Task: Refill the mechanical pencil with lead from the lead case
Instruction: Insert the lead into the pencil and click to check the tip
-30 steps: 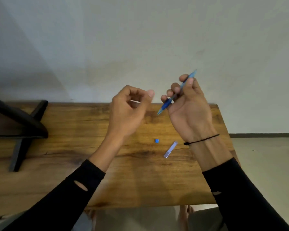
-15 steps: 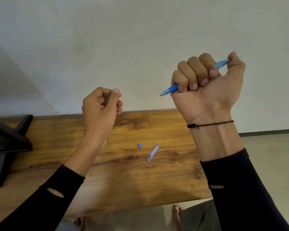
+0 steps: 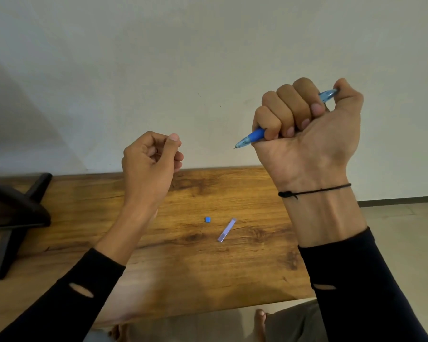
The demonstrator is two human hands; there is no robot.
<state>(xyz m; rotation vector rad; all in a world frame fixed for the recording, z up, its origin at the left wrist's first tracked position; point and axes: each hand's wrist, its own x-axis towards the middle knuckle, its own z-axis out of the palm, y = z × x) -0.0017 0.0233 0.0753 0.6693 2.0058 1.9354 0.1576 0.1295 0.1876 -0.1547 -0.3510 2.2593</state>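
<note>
My right hand (image 3: 307,134) is raised above the table, fist closed around the blue mechanical pencil (image 3: 255,135). My thumb rests on its rear end and the tip points left and slightly down. My left hand (image 3: 150,164) is raised to the left of the tip, well apart from it. Its thumb and forefinger are pinched on what looks like a thin lead, which is barely visible. The pale violet lead case (image 3: 226,230) lies on the wooden table (image 3: 89,218) between my forearms. A small blue cap (image 3: 208,219) lies just to its left.
A black stand (image 3: 17,211) occupies the table's left end. The table's right edge runs beside my right forearm, with floor beyond it. A plain wall stands behind the table. Bare feet (image 3: 260,317) show below the near edge.
My right hand shifted the pencil from a fingertip hold into a fist grip, thumb on its end, and rose. My left hand drew away to the left, still pinched.
</note>
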